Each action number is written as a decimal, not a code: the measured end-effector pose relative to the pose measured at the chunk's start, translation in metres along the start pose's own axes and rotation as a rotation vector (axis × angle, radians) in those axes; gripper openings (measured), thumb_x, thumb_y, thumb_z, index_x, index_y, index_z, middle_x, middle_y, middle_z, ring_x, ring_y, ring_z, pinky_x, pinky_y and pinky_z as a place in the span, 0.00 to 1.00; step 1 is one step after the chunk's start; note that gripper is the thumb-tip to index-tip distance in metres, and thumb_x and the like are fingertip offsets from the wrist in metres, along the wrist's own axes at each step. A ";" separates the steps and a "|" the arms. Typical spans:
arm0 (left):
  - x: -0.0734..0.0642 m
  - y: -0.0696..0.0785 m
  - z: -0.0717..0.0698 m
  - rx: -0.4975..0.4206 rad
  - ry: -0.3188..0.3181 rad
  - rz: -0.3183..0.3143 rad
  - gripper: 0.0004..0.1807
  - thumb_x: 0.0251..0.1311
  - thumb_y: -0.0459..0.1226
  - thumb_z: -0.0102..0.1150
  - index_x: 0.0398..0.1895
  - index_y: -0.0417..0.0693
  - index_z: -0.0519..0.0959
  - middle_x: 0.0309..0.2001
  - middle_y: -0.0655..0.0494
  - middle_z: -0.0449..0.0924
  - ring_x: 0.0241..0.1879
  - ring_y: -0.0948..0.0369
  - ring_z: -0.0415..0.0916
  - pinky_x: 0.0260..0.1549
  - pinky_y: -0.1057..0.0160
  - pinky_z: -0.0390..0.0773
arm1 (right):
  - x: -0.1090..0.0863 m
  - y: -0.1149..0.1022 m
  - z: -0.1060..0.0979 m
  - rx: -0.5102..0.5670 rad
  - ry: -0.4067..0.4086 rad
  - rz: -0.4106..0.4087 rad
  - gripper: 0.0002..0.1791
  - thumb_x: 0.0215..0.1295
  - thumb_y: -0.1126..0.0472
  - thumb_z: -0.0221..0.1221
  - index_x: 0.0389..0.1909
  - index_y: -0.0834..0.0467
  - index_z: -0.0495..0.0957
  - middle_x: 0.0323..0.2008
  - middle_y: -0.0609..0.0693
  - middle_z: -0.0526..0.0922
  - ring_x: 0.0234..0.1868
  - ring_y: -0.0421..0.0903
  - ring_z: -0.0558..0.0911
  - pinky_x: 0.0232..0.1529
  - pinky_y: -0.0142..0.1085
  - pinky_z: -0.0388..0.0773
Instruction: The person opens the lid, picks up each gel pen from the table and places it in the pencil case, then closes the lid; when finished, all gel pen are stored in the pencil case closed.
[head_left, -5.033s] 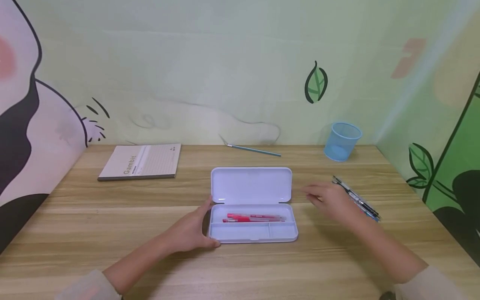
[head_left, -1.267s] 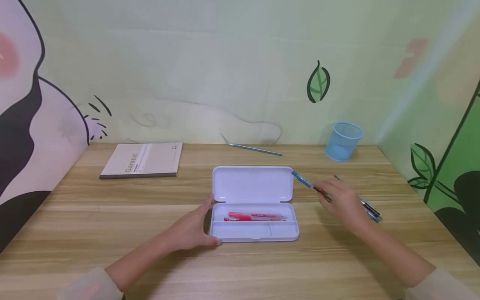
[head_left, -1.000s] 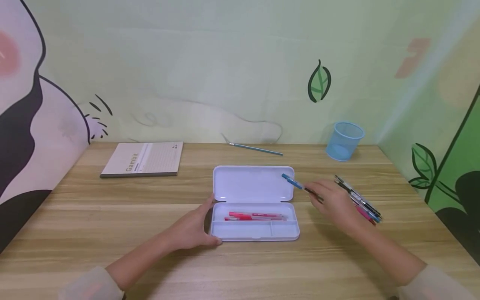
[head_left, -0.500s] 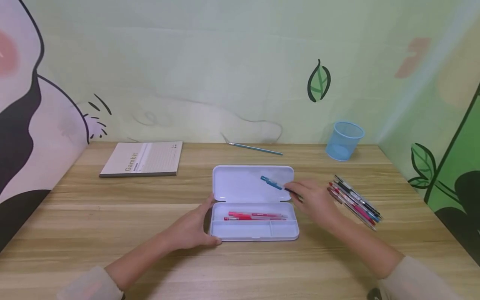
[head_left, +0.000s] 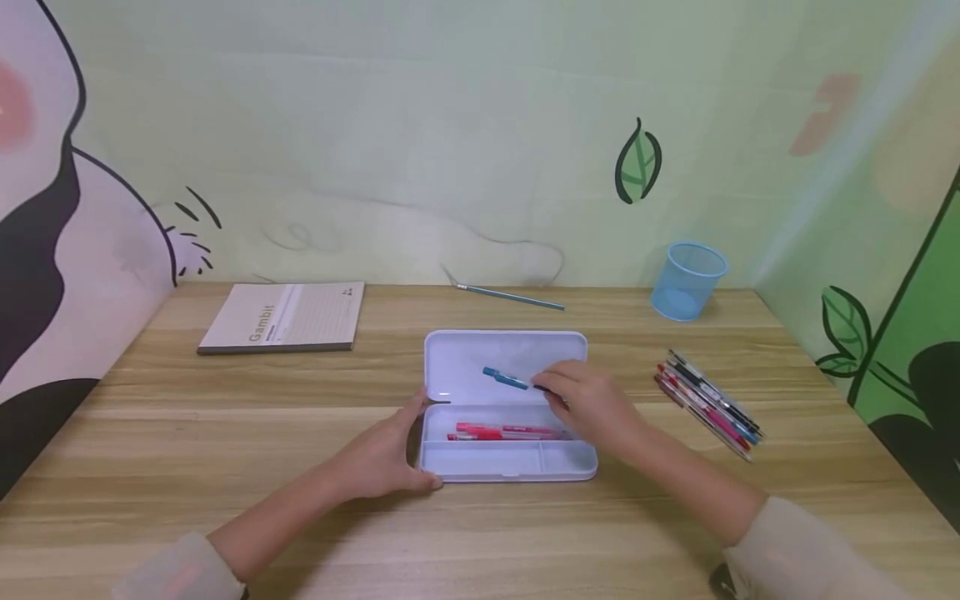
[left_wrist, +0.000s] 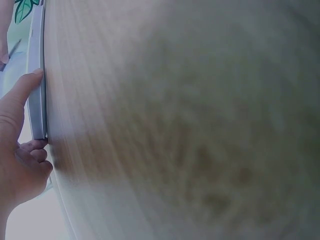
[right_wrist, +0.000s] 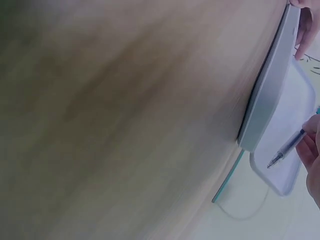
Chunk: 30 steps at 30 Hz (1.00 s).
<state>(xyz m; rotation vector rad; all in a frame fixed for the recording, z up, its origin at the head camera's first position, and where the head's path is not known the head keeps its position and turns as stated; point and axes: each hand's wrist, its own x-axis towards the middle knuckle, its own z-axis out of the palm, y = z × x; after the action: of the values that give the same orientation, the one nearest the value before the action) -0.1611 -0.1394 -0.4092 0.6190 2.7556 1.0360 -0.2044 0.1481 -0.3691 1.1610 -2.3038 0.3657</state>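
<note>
A white pencil case (head_left: pixel 480 462) lies open on the table, its lid (head_left: pixel 457 358) tipped back. Two red pens (head_left: pixel 498 433) lie in its long rear compartment; the front compartments hold nothing. My left hand (head_left: pixel 378 457) grips the case's left end, thumb at the front corner; the left wrist view shows the thumb (left_wrist: pixel 25 87) on its front wall. My right hand (head_left: pixel 592 408) pinches a blue pen (head_left: pixel 505 378) above the case, blue end pointing left. In the right wrist view the pen's clear barrel and tip (right_wrist: pixel 285 150) stick out past the fingers.
Several pens (head_left: pixel 708 404) lie in a bunch right of the case. A blue mesh pen cup (head_left: pixel 686 283) stands at the back right. Behind the case lies a thin teal paintbrush (head_left: pixel 513 297) by the wall. A notebook (head_left: pixel 285 318) lies at the back left.
My right hand has picked up the blue pen from the bunch at right and carried it left over the case. The left hand has kept its hold on the case.
</note>
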 end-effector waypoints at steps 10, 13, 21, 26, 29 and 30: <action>0.000 0.001 -0.001 -0.024 -0.015 -0.033 0.65 0.34 0.45 0.77 0.72 0.41 0.41 0.62 0.50 0.64 0.49 0.57 0.67 0.55 0.55 0.64 | 0.004 -0.007 0.009 0.035 -0.098 -0.037 0.13 0.47 0.69 0.68 0.37 0.61 0.83 0.34 0.50 0.82 0.39 0.45 0.80 0.42 0.35 0.76; 0.000 0.001 -0.001 -0.024 -0.011 -0.028 0.65 0.34 0.44 0.77 0.72 0.41 0.41 0.62 0.49 0.64 0.49 0.57 0.67 0.55 0.55 0.64 | 0.005 -0.010 0.011 0.045 -0.142 -0.040 0.13 0.48 0.68 0.68 0.38 0.61 0.84 0.35 0.50 0.82 0.39 0.45 0.80 0.42 0.35 0.76; 0.000 0.003 -0.001 -0.026 -0.011 -0.035 0.65 0.34 0.44 0.77 0.72 0.41 0.42 0.62 0.50 0.64 0.51 0.57 0.66 0.56 0.55 0.63 | 0.004 -0.013 0.020 0.052 -0.195 -0.087 0.11 0.48 0.69 0.67 0.36 0.61 0.84 0.32 0.50 0.80 0.36 0.45 0.79 0.41 0.33 0.76; 0.001 0.003 -0.001 -0.024 -0.014 -0.028 0.65 0.34 0.44 0.77 0.72 0.41 0.42 0.62 0.50 0.64 0.50 0.57 0.67 0.55 0.55 0.63 | 0.003 -0.012 0.025 0.047 -0.234 -0.074 0.10 0.49 0.71 0.66 0.35 0.61 0.84 0.31 0.50 0.80 0.36 0.44 0.79 0.40 0.33 0.76; 0.000 0.002 -0.001 -0.025 -0.015 -0.022 0.65 0.34 0.44 0.77 0.72 0.40 0.41 0.62 0.49 0.64 0.50 0.57 0.67 0.55 0.55 0.64 | 0.003 -0.012 0.027 0.056 -0.253 -0.070 0.10 0.49 0.71 0.66 0.35 0.61 0.84 0.31 0.50 0.80 0.35 0.44 0.79 0.39 0.33 0.76; 0.000 0.002 -0.001 -0.024 -0.014 -0.017 0.65 0.34 0.44 0.77 0.72 0.39 0.42 0.62 0.49 0.64 0.50 0.57 0.67 0.55 0.55 0.64 | 0.003 -0.011 0.027 0.054 -0.258 -0.070 0.10 0.49 0.71 0.65 0.35 0.61 0.84 0.30 0.50 0.80 0.35 0.44 0.79 0.39 0.33 0.76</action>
<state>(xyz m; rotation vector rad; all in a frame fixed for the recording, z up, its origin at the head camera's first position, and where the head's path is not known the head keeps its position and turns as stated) -0.1609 -0.1383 -0.4075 0.5957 2.7279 1.0548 -0.2058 0.1270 -0.3896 1.3828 -2.4767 0.2660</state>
